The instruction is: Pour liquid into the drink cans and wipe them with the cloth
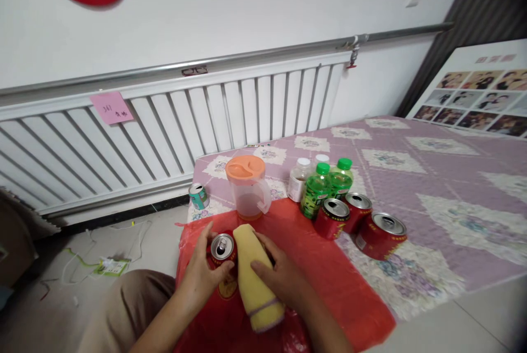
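An opened red can (223, 247) stands upright on the red plastic sheet (317, 265). My left hand (201, 270) is curled around its left and near side, thumb at the front. Right beside the can is a folded yellow cloth (253, 273) with a purple stripe near its lower end. My right hand (278, 270) grips the cloth from the right, its thumb lying over the top and its other fingers partly hidden behind.
Behind stands a jug with an orange lid (246, 168). Bottles with green caps (316, 191) and white caps (297, 180), plus red cans (381, 236), stand to the right. A small teal can (199, 197) is at the table's left edge, near the radiator (214, 117).
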The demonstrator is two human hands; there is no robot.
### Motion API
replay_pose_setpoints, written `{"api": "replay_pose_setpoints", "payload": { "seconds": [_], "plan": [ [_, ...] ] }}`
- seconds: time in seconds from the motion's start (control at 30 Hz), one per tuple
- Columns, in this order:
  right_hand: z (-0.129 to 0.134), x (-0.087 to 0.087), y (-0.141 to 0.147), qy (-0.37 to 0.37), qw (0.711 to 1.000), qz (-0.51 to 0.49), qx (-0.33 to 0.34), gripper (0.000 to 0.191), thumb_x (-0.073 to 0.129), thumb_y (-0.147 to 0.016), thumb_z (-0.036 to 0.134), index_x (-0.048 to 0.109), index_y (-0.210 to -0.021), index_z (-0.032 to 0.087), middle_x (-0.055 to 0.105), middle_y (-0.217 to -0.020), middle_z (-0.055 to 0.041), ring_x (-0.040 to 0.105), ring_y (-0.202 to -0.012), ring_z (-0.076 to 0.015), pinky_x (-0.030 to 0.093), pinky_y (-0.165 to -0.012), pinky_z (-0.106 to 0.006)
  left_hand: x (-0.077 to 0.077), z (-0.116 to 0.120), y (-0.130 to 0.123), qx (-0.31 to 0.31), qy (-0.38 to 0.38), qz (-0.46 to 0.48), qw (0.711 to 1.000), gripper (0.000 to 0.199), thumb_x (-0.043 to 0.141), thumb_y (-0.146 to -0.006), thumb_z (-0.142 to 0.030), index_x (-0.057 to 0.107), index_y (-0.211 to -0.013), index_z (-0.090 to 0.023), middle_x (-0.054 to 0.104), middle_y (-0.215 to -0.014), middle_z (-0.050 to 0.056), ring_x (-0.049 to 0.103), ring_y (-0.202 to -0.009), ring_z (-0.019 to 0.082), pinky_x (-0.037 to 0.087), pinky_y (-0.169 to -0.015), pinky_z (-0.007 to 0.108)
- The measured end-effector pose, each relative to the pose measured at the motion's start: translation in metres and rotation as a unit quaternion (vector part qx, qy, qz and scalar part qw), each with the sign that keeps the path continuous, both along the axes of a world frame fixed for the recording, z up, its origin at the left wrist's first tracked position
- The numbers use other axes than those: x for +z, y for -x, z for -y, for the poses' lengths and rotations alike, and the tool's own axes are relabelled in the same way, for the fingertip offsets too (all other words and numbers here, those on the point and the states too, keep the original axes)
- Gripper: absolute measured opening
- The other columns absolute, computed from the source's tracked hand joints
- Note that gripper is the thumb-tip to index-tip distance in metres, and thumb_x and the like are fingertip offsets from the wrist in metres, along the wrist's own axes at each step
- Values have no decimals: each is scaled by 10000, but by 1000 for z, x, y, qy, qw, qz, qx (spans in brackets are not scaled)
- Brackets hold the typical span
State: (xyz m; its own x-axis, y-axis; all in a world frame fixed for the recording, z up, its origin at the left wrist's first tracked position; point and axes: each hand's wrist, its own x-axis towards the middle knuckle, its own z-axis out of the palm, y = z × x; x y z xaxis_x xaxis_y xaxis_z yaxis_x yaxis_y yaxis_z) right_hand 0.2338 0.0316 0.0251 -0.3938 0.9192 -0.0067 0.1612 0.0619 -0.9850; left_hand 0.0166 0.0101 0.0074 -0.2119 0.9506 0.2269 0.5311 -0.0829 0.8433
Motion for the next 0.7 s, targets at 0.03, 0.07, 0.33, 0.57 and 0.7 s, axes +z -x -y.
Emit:
{"api": "replay_pose_setpoints", "payload": {
  "seconds": [0.03,0.07,0.33,0.57,0.7],
  "plan": [
    [1,2,0,-5,1000,-1,0,707,619,-817,273,432,-1496,214,540,-1494,-102,568,-1289,-290,459,-1085,-466,1,1,-2,0,2,0,1000,893,721,-663,-285,343,-1471,-234,603,-1158,60,641,-1071,266,512,-992,484],
    [1,3,-1,-8,1000,-3,2,706,615,-819,272,429,-1498,218,533,-1500,-99,561,-1298,-288,457,-1088,-463,3,2,-3,-1,7,-2,1000,899,715,-665,-285,332,-1477,-234,605,-1149,57,644,-1059,264,510,-993,482],
    [2,3,-2,-2,1000,23,6,725,601,-820,282,406,-1510,171,531,-1494,-133,564,-1297,-290,448,-1096,-467,4,4,-10,1,24,-7,1000,926,692,-639,-275,305,-1474,-178,575,-1275,120,612,-1160,299,457,-1062,508],
    [2,1,1,10,998,45,32,736,608,-810,279,413,-1508,147,516,-1505,-151,554,-1315,-296,431,-1115,-481,5,7,-1,-29,0,-25,999,915,655,-663,-244,279,-1494,-180,593,-1271,119,627,-1169,291,476,-1058,499],
    [3,8,-1,-1,999,22,29,759,618,-803,290,397,-1517,160,478,-1540,-142,502,-1372,-305,401,-1142,-496,7,9,1,-47,-13,-33,998,904,650,-663,-227,289,-1491,-190,576,-1322,133,590,-1240,308,443,-1095,528]
  ]
}}
